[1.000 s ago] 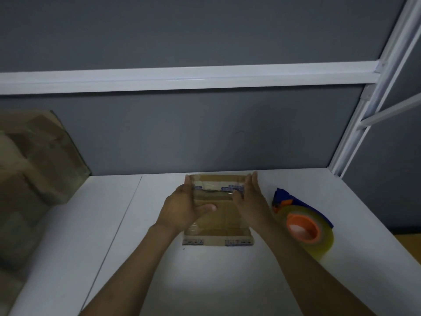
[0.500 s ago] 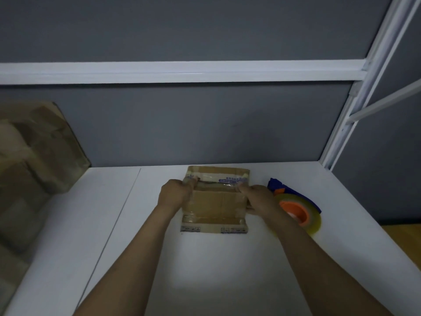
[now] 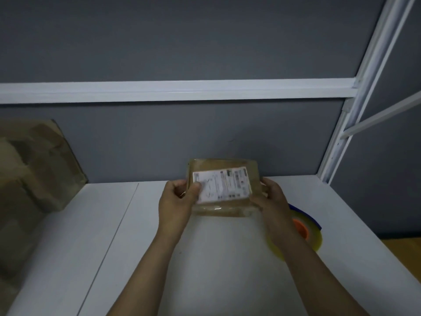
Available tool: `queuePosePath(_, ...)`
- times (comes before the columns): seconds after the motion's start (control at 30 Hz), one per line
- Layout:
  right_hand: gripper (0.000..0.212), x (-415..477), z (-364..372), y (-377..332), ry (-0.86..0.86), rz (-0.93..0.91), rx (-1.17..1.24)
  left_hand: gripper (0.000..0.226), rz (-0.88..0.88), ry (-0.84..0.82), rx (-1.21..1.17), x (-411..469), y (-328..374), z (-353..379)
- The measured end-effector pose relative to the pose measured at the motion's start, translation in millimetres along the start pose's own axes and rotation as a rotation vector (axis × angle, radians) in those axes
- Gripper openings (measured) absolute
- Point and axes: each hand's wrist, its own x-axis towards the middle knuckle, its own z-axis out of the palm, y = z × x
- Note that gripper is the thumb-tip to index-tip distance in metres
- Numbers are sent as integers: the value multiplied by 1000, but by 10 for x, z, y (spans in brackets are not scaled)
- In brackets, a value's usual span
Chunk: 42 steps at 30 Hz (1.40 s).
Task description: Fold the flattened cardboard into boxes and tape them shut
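Brown flat cardboard box [image 3: 224, 185], white label up, at twelve o'clock. Our left hand [image 3: 176, 201] and right hand [image 3: 271, 199] grip its sides. Looks like the sealing step; next we need the yellowish tape roll [image 3: 315, 238] at four o'clock.

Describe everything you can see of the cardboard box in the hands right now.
The cardboard box is brown, flat and roughly square, with a white printed label across the face turned to the camera; its print is too blurred to read. It appears raised above the white table, tilted up. The left hand grips its left edge, thumb on the label; the right hand holds the right edge.
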Motion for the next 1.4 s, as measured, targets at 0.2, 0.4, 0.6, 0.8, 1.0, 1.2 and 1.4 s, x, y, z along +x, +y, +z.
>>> queuePosePath(0.2, 37, -60, -40, 218, -92, 88, -112, 54, 58, -101, 232, -12, -450, -7)
queuePosePath(0.4, 55, -41, -77, 114, 16, 194, -236, 41, -44, -119, 145, -220, -448, -125)
queuePosePath(0.6, 20, -30, -74, -144, -34, 253, -255, 56, -341, -146, 102, -72, -23, -180)
queuePosePath(0.8, 55, -76, -85, -210, -311, 281, -422, 98, -385, -623, 285, 45, 241, -296)
queuePosePath(1.0, 75, -26, -78, -398, -403, 193, -796, 87, -126, -490, 877, 80, 229, 21)
queuePosePath(1.2, 84, 182, 217, -380, -282, 79, -1472, 55, 97, -201, 900, -12, 32, 120)
queuePosePath(1.4, 40, 265, 52, -234, -225, -91, -1124, 54, 250, -214, 786, 13, -58, 20)
